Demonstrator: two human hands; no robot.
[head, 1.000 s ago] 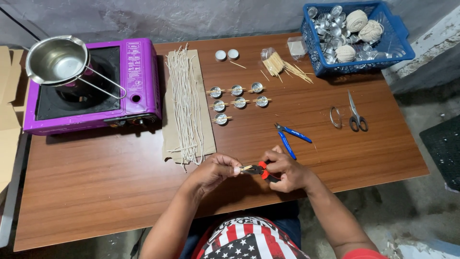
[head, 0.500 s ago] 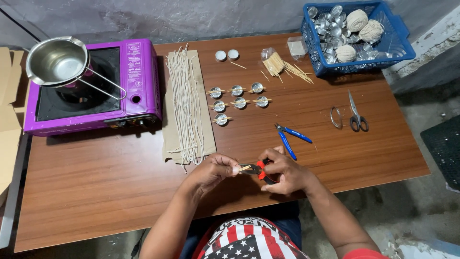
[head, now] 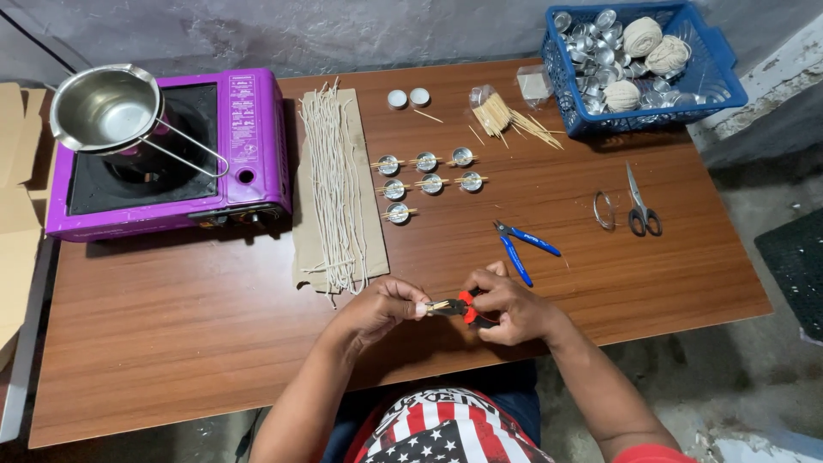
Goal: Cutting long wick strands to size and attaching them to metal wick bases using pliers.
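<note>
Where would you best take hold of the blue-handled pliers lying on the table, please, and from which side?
Probably by the two blue handles, coming from above on the near side. The blue-handled pliers lie flat on the table, handles spread toward the person and the small dark jaws pointing away to the left. The wood around them is bare, so fingers can likely close over both handles.
</note>
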